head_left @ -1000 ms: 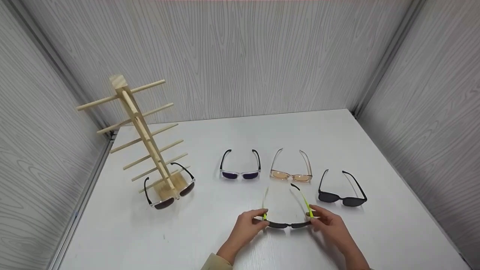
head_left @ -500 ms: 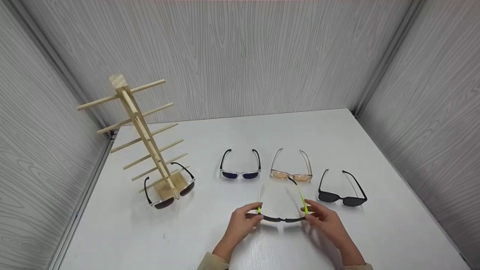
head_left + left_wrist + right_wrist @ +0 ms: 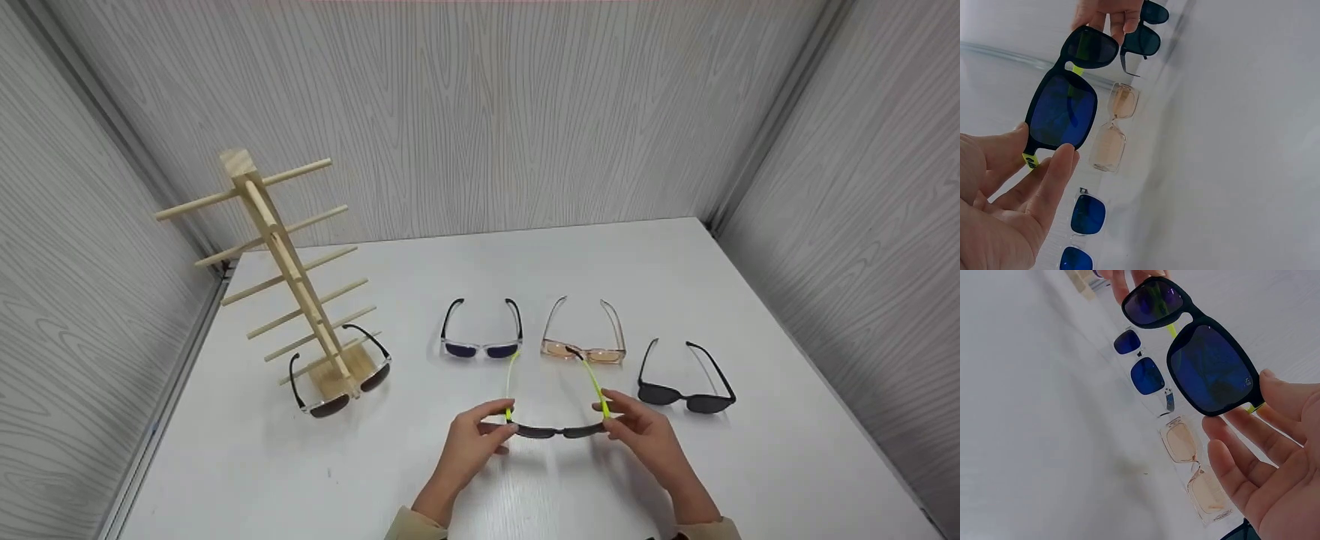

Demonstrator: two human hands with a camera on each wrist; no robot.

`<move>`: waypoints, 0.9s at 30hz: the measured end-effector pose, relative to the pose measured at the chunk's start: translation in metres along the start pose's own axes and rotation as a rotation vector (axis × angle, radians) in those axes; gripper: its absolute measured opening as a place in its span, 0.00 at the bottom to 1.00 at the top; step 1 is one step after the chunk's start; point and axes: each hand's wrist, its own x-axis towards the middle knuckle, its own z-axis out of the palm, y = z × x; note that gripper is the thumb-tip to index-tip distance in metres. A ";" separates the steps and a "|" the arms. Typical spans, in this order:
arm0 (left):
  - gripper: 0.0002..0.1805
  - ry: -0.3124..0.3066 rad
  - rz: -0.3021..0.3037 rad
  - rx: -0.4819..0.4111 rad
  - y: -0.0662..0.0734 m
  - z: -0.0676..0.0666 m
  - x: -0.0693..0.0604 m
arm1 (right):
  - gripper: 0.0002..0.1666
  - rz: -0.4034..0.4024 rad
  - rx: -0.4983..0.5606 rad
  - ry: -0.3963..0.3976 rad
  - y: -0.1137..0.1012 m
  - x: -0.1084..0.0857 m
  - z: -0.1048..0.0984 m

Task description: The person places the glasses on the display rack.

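Between the two hands, sunglasses with a black front and yellow-green temples are held raised, lenses toward the person's side, temples spread away. The left hand pinches one end of the frame near the hinge. At the other end, the right hand grips the hinge area between thumb and fingers. The left wrist view shows the dark blue lens beside the left fingertips; in the right wrist view the other lens is by the right thumb.
A wooden rack stands at left, with clear-framed sunglasses at its base. On the white table lie blue-lensed glasses, orange-tinted glasses and black sunglasses, temples pointing away.
Both hands have moved left and slightly away from the person, carrying the black and yellow-green sunglasses. The other glasses and the rack have stayed in place.
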 end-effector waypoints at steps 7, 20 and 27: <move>0.18 0.012 -0.008 -0.008 0.015 -0.007 -0.007 | 0.28 -0.025 0.039 0.002 -0.004 0.004 0.006; 0.19 0.036 0.011 -0.018 0.007 -0.020 -0.007 | 0.24 -0.095 0.048 -0.009 -0.014 0.008 0.017; 0.19 0.059 0.030 0.003 0.008 -0.027 -0.012 | 0.26 -0.132 0.089 -0.048 -0.016 0.012 0.023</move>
